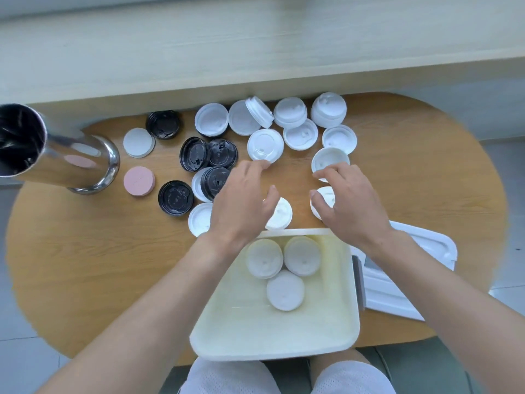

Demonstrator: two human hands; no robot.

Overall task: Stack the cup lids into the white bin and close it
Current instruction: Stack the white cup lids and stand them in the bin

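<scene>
The white bin stands open at the table's near edge with three stacks of white lids inside. Its flat white cover lies to the right of it. Several white lids and black lids are scattered over the far half of the table. My left hand hovers above the table just beyond the bin, fingers spread and holding nothing, over a white lid. My right hand hovers with loosely curved fingers over another white lid, its fingertips near a third.
A shiny steel cylinder lies at the far left. A pink disc and a grey-white disc sit beside it. The round wooden table has bare surface at the near left. A pale ledge runs behind.
</scene>
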